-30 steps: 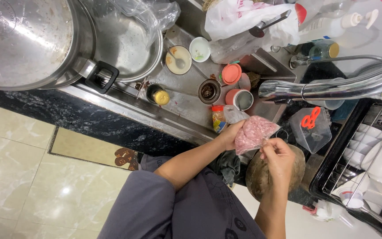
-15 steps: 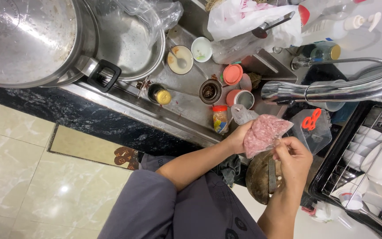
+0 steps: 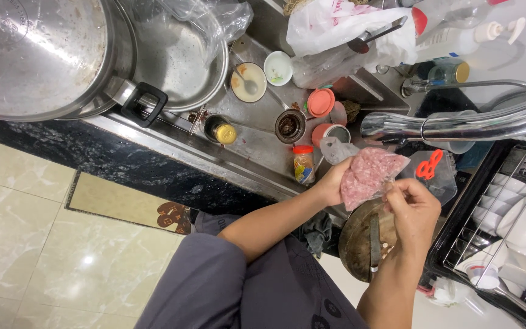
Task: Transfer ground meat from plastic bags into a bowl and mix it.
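Observation:
My left hand (image 3: 331, 183) grips a clear plastic bag of pink minced meat (image 3: 368, 174) from its left side, held up over the counter's edge. My right hand (image 3: 414, 210) pinches the bag's lower right corner with thumb and fingers. Below both hands lies a round wooden chopping board (image 3: 358, 241) with a knife (image 3: 375, 244) lying on it, partly hidden by my right wrist.
A large steel pot with lid (image 3: 38, 55) and a steel basin (image 3: 178, 55) stand at the left. Small cups, jars and a spice bottle (image 3: 303, 164) crowd the steel counter. A tap (image 3: 458, 125) crosses the right side above a dish rack (image 3: 506, 225) of white crockery. Tiled floor lies below.
Both hands and the meat bag have stayed near the board; my right hand has shifted from the bag's underside to its lower right corner.

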